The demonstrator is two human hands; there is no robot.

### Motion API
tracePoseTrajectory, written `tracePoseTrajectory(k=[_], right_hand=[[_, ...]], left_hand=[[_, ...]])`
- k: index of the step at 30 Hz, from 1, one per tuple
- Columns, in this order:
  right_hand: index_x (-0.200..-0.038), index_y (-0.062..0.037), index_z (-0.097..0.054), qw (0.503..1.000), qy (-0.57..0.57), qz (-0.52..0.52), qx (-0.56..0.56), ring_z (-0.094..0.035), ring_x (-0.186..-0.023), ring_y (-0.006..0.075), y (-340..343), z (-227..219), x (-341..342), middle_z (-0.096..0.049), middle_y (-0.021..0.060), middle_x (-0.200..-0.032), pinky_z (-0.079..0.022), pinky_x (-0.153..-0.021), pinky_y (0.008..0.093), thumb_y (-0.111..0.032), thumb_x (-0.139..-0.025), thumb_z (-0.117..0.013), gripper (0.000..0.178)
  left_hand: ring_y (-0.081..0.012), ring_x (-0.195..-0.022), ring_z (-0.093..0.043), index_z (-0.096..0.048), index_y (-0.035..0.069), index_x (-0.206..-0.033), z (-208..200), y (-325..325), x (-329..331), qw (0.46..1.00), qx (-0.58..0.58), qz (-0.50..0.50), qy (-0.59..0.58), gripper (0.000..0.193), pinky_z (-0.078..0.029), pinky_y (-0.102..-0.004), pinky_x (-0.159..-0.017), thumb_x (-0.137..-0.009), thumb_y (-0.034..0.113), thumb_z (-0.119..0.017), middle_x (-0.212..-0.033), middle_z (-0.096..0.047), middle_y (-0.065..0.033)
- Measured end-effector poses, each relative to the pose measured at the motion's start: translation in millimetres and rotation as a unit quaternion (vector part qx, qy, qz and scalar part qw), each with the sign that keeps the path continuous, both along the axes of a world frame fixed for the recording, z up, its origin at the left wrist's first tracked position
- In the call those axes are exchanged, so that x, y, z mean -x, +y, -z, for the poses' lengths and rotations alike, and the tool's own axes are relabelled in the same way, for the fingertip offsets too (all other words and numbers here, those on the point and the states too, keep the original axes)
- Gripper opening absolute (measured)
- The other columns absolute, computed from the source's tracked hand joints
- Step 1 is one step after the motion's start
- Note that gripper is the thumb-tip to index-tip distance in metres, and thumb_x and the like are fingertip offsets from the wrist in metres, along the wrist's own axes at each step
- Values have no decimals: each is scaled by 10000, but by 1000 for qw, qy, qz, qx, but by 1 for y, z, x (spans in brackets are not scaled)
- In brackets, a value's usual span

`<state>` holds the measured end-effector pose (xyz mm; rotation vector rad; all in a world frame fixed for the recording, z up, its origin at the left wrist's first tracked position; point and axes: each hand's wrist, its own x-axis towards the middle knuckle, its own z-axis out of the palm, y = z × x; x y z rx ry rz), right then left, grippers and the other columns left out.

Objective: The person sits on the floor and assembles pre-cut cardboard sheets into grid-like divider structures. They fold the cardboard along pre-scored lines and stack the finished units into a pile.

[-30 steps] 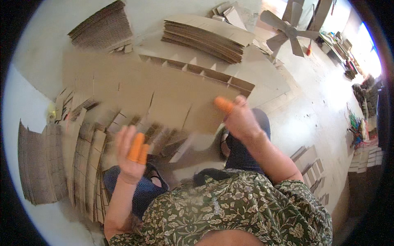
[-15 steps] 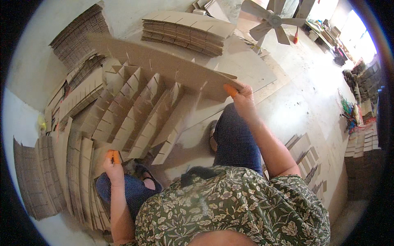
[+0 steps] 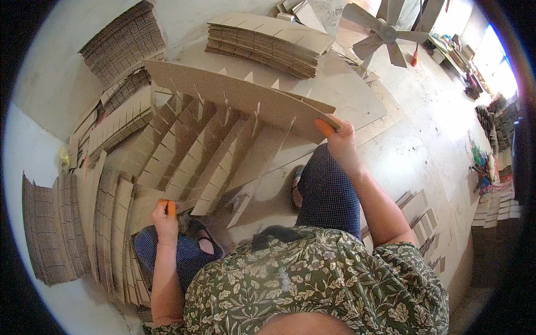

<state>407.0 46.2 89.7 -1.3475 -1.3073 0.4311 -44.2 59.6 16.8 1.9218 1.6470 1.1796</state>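
A long brown cardboard strip (image 3: 234,96) runs across several slotted cardboard strips (image 3: 192,153) that stand on edge, side by side. Their far ends meet the long strip, some tips poking above it. My right hand (image 3: 341,142), orange covers on its fingertips, is closed on the long strip's right end. Lower left, my left hand (image 3: 165,222) also wears orange finger covers. Its fingers are pinched at the near end of a slotted strip, though the exact grip is partly hidden.
Cardboard stacks stand at the back (image 3: 268,47), upper left (image 3: 125,42) and far left (image 3: 56,229). A fan (image 3: 386,33) stands at the upper right. More cut pieces (image 3: 419,218) lie right of my knee. A flat board (image 3: 352,100) lies beyond the strips.
The long strip has come down onto the standing strips, its left end shifting most; their tips now show through its slots. Both hands keep their grip. The whole view has shifted slightly.
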Motion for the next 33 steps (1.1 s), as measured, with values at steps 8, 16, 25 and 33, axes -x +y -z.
tracePoseTrajectory(k=[8, 16, 25, 33], right_hand=[[-973, 6, -665, 999, 15, 20, 30, -514, -741, 72, -6, -4, 8, -650, 14, -789, -447, -671, 250, -70, -873, -615, 135], [-976, 23, -649, 997, 46, 2, 55, -520, -759, 71, -3, 2, -3, -651, 23, -785, -450, -684, 243, -25, -859, -596, 137], [-961, 11, -647, 995, -84, 16, 44, -560, -673, 100, -1, -16, 6, -667, 97, -745, -475, -607, 284, 8, -827, -601, 142], [-912, -5, -656, 991, -131, 14, -1, -614, -619, 203, 0, 9, 4, -631, 216, -758, -477, -592, 305, 4, -817, -624, 100]], left_hand=[[-195, -669, -562, -584, -38, -840, 24, 8, 16, 999, 31, 7, -31, 58, -446, -295, -627, -842, 20, -589, -739, -584, -99], [-191, -699, -572, -615, -43, -914, 0, 0, 3, 999, 36, 27, 0, 103, -451, -293, -643, -844, 14, -566, -798, -616, -112], [-217, -649, -582, -622, -47, -879, -1, -1, 5, 999, 35, 17, 28, 103, -450, -315, -597, -811, 17, -578, -738, -606, -138], [-176, -655, -560, -619, -42, -934, 2, 0, 4, 998, 41, 28, 24, 127, -449, -302, -602, -831, 2, -560, -735, -598, -96]])
